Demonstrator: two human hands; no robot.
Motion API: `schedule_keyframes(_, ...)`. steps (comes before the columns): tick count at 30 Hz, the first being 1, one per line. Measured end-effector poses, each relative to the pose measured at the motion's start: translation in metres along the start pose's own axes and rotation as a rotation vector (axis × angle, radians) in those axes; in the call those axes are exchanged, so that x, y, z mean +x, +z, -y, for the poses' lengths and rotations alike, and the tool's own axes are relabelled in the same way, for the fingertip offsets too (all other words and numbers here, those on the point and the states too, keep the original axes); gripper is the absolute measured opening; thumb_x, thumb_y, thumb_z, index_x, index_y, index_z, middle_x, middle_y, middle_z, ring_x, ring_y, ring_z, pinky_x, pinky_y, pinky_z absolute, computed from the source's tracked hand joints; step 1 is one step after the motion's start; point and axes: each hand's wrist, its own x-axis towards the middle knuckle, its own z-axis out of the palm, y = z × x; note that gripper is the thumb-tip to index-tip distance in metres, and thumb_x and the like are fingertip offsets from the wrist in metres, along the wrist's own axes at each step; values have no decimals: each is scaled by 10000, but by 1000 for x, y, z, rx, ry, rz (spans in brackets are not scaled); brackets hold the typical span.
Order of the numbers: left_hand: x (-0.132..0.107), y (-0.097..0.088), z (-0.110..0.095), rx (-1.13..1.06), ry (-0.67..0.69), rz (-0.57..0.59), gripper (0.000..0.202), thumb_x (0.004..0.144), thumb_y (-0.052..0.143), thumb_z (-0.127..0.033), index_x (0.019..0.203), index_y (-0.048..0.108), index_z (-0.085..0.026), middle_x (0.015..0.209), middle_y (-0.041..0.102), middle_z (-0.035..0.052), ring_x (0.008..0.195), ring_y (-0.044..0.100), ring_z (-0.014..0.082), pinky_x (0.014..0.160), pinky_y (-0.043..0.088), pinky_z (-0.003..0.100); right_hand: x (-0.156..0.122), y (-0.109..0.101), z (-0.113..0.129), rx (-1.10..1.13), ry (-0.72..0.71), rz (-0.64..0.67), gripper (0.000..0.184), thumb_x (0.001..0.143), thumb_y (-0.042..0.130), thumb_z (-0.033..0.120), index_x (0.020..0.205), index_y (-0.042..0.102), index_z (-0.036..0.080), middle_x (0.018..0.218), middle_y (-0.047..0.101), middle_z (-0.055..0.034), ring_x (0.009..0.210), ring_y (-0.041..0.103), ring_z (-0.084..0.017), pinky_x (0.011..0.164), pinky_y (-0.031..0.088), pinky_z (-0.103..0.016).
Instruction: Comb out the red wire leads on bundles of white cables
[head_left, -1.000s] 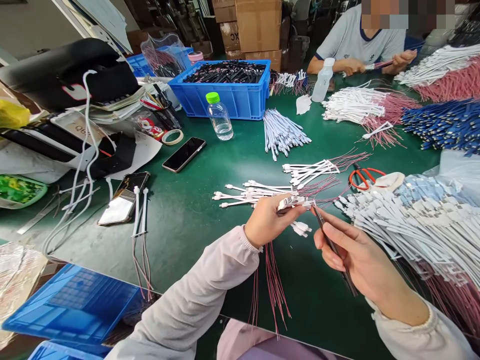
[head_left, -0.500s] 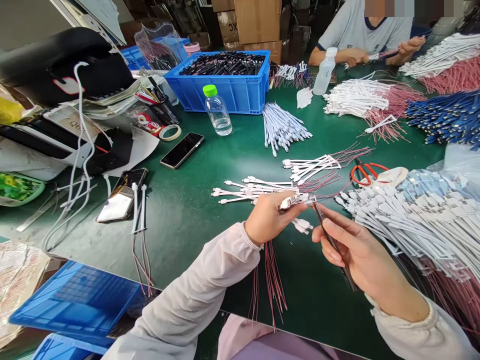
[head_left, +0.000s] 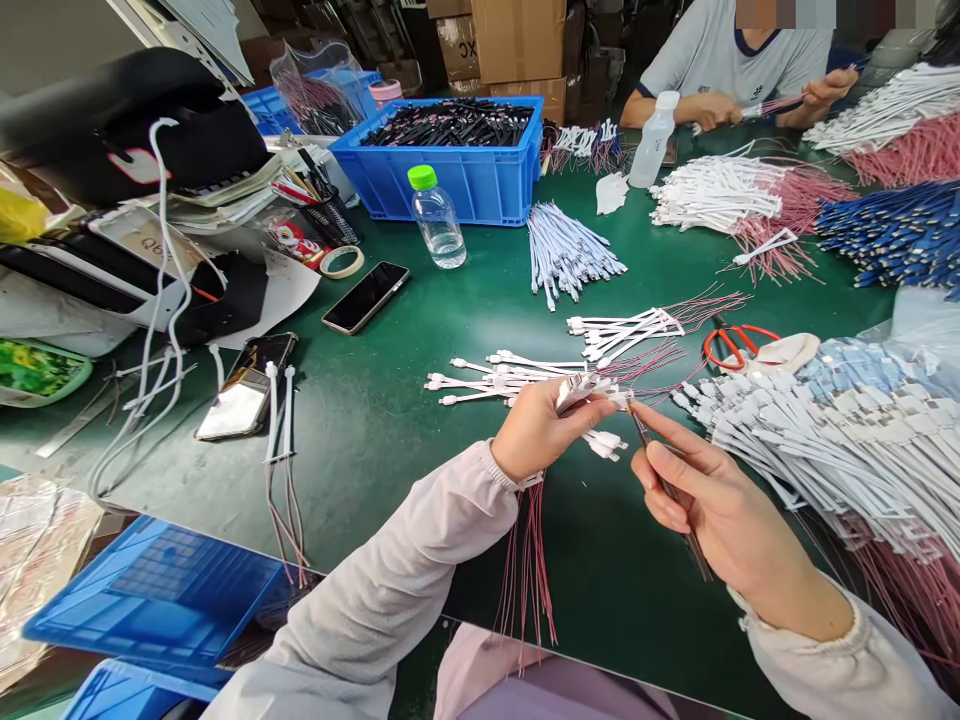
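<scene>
Red wires [head_left: 529, 570] swung left under your left hand [head_left: 544, 430].
Left hand's shut tight on a bunch of white cables [head_left: 589, 395], plugs poking out, just above the green tabletop [head_left: 375, 470]. Right hand [head_left: 720, 510] pinches tweezers [head_left: 671, 495], tip just beside the bunch. Red-handled scissors [head_left: 735, 345] & a big cable pile [head_left: 840, 450] sit near, to your right.
</scene>
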Motion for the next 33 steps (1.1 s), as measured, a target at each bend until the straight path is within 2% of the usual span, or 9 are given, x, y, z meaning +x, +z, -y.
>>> schedule_keyframes(4, 0, 0, -1, 2, -2, 5, 258, 829, 564, -365, 730, 602, -130, 611, 427, -29, 583, 332, 78, 551, 281, 222, -1, 0, 1, -11, 6, 19, 401, 824, 685, 352, 1219, 616, 345, 655, 526, 26, 429, 394, -47, 406, 233, -194)
schedule_keyframes(9, -1, 0, -1, 1, 25, 4, 301, 827, 571, -374, 644, 542, -137, 564, 350, -46, 550, 276, 69, 523, 239, 229, 0, 1, 3, -18, 5, 1, 366, 816, 692, 351, 1178, 635, 339, 682, 580, 4, 441, 414, -62, 413, 244, -203)
schedule_keyframes(12, -1, 0, 0, -42, 4, 33, 327, 822, 575, -403, 644, 545, -131, 568, 364, -40, 556, 292, 69, 526, 246, 231, -1, -1, 3, -34, 2, -4, 374, 814, 694, 354, 1182, 629, 350, 668, 567, 12, 439, 408, -62, 415, 240, -205)
schedule_keyframes(19, 1, -2, 2, -199, -134, 90, 347, 769, 631, -454, 750, 644, -108, 556, 400, -39, 528, 336, 59, 497, 258, 218, 2, -5, 0, -93, -8, 9, 412, 821, 680, 372, 1223, 595, 338, 642, 484, 40, 432, 372, -58, 414, 218, -212)
schedule_keyframes(25, 0, 1, 0, -506, -376, 165, 385, 740, 655, -478, 827, 653, -103, 531, 369, -61, 436, 246, 25, 410, 142, 197, 1, -6, -1, -274, -141, 43, 381, 911, 548, 397, 1279, 514, 304, 732, 587, 5, 479, 404, -94, 447, 297, -242)
schedule_keyframes(27, 0, 1, 0, -599, -416, 209, 371, 741, 660, -463, 816, 635, -100, 498, 332, -76, 416, 214, 18, 398, 112, 188, 1, -6, -1, -355, -193, 48, 329, 941, 486, 410, 1245, 495, 281, 776, 626, -10, 485, 428, -105, 466, 331, -256)
schedule_keyframes(30, 0, 0, 1, -700, -470, 259, 331, 744, 661, -422, 782, 596, -99, 467, 318, -87, 396, 169, 11, 380, 93, 175, 2, -7, -2, -479, -249, 18, 220, 966, 421, 425, 1093, 474, 253, 822, 650, -18, 493, 453, -111, 478, 353, -261)
schedule_keyframes(33, 0, 0, 2, -760, -526, 318, 290, 771, 630, -388, 749, 556, -109, 449, 303, -93, 385, 137, 10, 365, 81, 161, 3, -8, -6, -622, -317, -35, 193, 976, 391, 432, 970, 433, 243, 873, 654, -22, 506, 463, -106, 496, 368, -263)
